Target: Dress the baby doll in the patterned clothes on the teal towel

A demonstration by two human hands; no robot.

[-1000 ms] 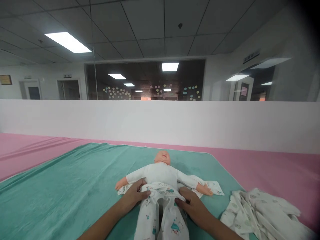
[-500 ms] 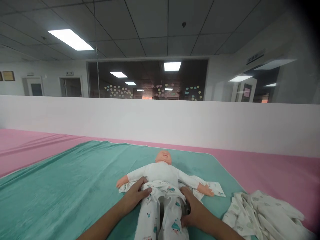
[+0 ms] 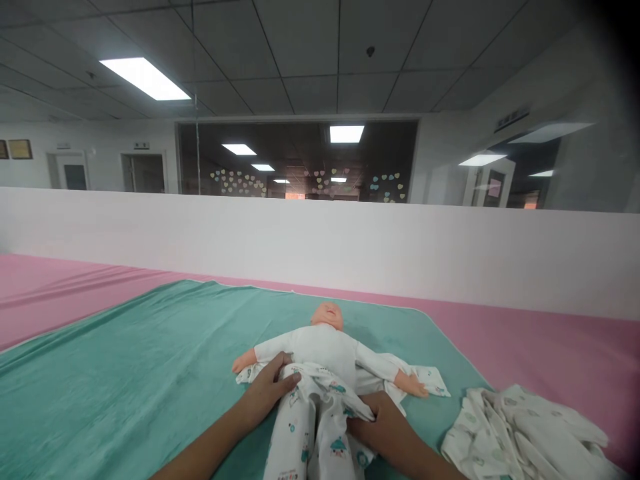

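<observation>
A baby doll [image 3: 323, 343] lies on its back on a teal blanket [image 3: 140, 373], arms spread, in a white top and printed white trousers [image 3: 310, 427]. My left hand [image 3: 267, 390] rests flat on the doll's left hip, fingers lying on the trouser waistband. My right hand [image 3: 383, 423] lies against the other side of the trousers, fingers curled round the fabric near the thigh. A printed cloth [image 3: 425, 381] spreads under the doll's arms.
A crumpled white printed garment [image 3: 525, 433] lies at the right on the blanket's edge. Pink sheeting [image 3: 540, 353] covers the surface around the blanket. A low white partition [image 3: 320, 247] runs behind it.
My right hand has slid down the doll's side from the waist to the thigh and closed on the trouser fabric. The left hand has stayed at the hip.
</observation>
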